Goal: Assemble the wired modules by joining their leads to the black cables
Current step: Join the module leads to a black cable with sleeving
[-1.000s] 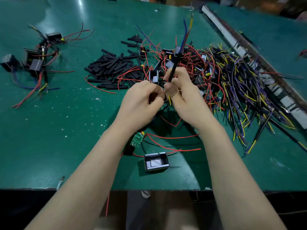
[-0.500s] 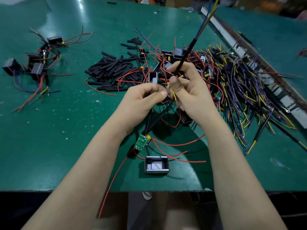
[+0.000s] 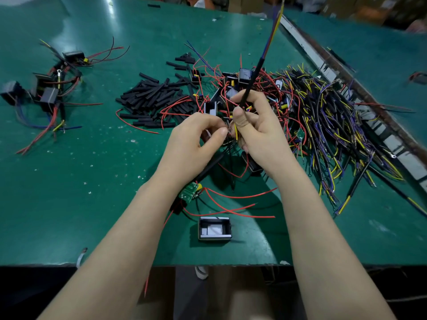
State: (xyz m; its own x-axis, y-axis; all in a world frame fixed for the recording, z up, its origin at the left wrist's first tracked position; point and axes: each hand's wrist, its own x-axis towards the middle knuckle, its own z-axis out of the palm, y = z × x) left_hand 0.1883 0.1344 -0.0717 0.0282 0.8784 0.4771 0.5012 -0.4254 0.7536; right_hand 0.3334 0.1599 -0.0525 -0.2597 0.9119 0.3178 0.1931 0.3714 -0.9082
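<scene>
Cable in your right hand: your right hand (image 3: 258, 132) curls its fingers round a thin, smooth black sheathed cable (image 3: 250, 85), thumb pressed along it; its long axis runs from the fist toward 1 o'clock, with blue and yellow cores (image 3: 276, 21) fanning out of the far tip.
Your left hand: your left hand (image 3: 194, 139) pinches thumb to forefinger on fine wire ends just beside the right thumb; what exactly sits between the pads is too small to tell.
Module below: one small green circuit board (image 3: 190, 192) hangs under your left wrist, trailing thin glossy red leads (image 3: 233, 205) toward 3 o'clock.
Casing: one open, rectangular black plastic housing (image 3: 215, 228) lies at 6 o'clock of the hands.
Sleeves: a loose heap of short matte black tubing pieces (image 3: 153, 98) at 10 o'clock, too many to count.
Cable stock: a tangled pile of black cables with yellow and purple cores (image 3: 335, 125) at 3 o'clock.
Finished lot: a cluster of black boxed modules with wires (image 3: 49, 88) at 9 o'clock; count unclear.
Surface: a scuffed green bench mat (image 3: 69, 181).
</scene>
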